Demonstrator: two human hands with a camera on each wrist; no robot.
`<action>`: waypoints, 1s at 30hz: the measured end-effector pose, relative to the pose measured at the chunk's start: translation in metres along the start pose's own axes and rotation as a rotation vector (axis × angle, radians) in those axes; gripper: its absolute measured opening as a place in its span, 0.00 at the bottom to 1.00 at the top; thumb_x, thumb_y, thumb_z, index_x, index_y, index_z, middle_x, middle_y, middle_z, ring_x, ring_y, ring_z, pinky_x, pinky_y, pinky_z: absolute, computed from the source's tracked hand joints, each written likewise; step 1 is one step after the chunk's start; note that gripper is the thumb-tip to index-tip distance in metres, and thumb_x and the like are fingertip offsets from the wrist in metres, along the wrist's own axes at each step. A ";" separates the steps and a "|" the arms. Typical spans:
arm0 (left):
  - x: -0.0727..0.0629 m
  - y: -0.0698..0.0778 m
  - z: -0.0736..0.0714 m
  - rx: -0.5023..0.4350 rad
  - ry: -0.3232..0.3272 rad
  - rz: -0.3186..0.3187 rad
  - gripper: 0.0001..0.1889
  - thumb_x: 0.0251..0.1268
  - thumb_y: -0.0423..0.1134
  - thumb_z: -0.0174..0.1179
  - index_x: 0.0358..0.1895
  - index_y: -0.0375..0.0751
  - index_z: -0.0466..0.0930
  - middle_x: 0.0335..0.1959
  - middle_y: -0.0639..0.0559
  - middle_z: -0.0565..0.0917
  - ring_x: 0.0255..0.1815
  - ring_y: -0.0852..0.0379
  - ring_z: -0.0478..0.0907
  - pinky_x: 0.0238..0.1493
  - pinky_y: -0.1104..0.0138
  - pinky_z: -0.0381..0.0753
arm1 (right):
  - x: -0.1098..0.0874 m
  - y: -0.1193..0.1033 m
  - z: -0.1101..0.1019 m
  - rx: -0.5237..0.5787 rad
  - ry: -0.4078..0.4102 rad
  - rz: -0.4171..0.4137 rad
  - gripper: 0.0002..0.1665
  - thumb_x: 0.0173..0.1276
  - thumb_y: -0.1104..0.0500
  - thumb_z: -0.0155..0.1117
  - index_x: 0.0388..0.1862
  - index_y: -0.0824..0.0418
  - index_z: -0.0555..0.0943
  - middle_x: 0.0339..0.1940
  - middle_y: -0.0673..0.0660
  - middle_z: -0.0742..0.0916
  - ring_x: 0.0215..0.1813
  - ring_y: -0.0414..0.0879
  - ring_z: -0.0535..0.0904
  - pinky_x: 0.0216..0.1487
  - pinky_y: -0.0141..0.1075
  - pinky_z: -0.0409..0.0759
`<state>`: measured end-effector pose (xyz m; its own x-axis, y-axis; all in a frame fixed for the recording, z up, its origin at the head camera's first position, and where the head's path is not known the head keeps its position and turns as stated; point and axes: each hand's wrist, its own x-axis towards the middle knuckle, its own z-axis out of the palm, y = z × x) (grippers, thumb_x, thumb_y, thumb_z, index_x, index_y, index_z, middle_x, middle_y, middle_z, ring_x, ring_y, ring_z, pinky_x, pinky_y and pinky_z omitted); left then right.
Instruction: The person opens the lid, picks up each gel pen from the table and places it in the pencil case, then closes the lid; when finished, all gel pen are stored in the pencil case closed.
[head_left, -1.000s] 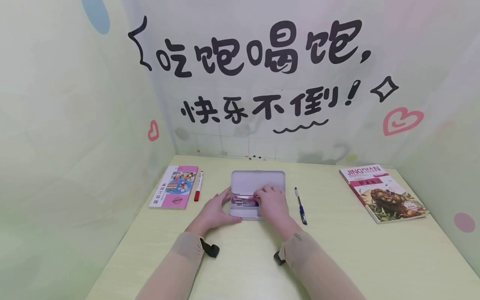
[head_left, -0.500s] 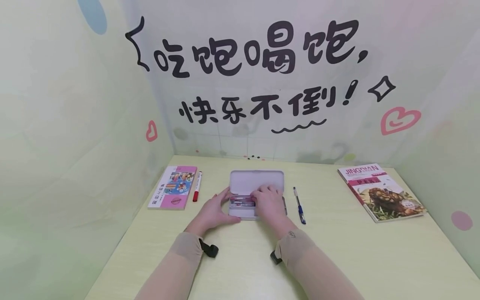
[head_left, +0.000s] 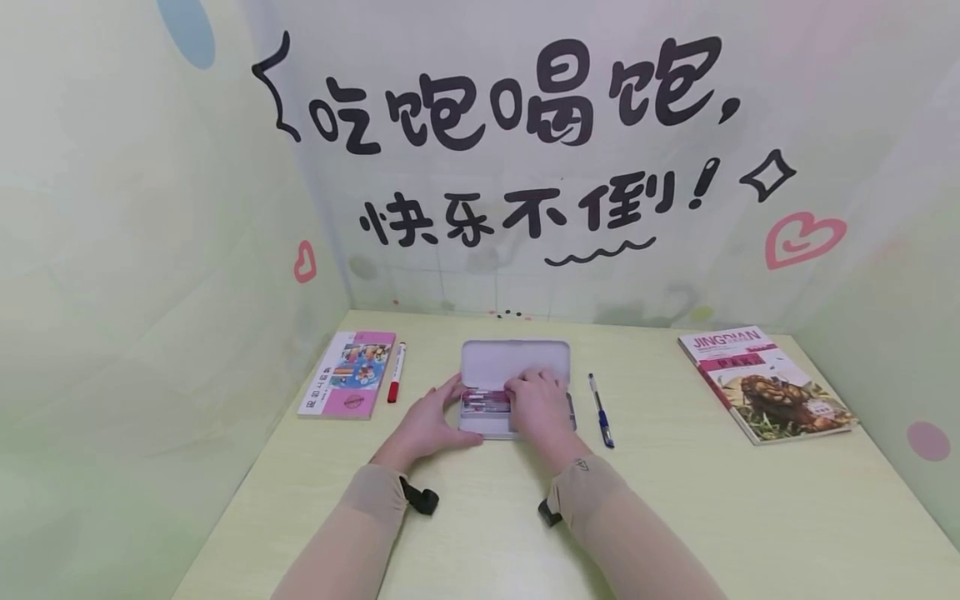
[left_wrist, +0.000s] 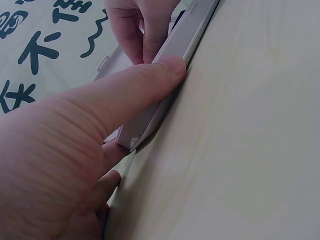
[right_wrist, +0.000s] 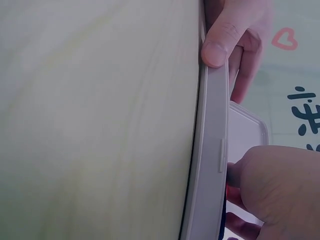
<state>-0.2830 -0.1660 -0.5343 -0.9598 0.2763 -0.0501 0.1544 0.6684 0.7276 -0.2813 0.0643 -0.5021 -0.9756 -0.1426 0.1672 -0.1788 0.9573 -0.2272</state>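
Observation:
An open, pale lilac pencil case (head_left: 495, 428) lies on the table, its lid (head_left: 510, 358) tipped back. Several pens (head_left: 483, 402) are visible in its left part. My left hand (head_left: 429, 423) grips the case at its left end; in the left wrist view the thumb (left_wrist: 145, 77) presses the front wall (left_wrist: 192, 35). My right hand (head_left: 543, 408) reaches into the right part, its fingers bent down. In the right wrist view its fingertips are behind the case wall (right_wrist: 210, 130), near something red and dark blue. Whether they pinch a pen is hidden.
To the right of the case lies a blue pen (head_left: 602, 412). A red-capped marker (head_left: 397, 373) lies beside a pink book (head_left: 348, 375) at the left. A magazine (head_left: 765, 387) is at the right. Printed cloth walls (head_left: 480, 283) border the table (head_left: 480, 517).
My right hand has shifted slightly within the case, and the pens beside its fingers lie a little differently. The left hand keeps its hold on the case's left end.

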 end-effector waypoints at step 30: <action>-0.002 0.007 -0.001 0.025 0.008 -0.020 0.72 0.41 0.64 0.89 0.92 0.61 0.52 0.85 0.63 0.73 0.93 0.35 0.52 0.92 0.35 0.50 | -0.051 0.098 -0.022 0.426 0.156 0.258 0.34 0.82 0.48 0.63 0.80 0.61 0.73 0.68 0.68 0.83 0.70 0.68 0.78 0.71 0.65 0.82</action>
<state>-0.2798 -0.1626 -0.5286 -0.9644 0.2577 -0.0591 0.1411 0.6910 0.7090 -0.2460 0.1708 -0.5115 -0.9700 0.1545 0.1875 -0.0027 0.7647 -0.6443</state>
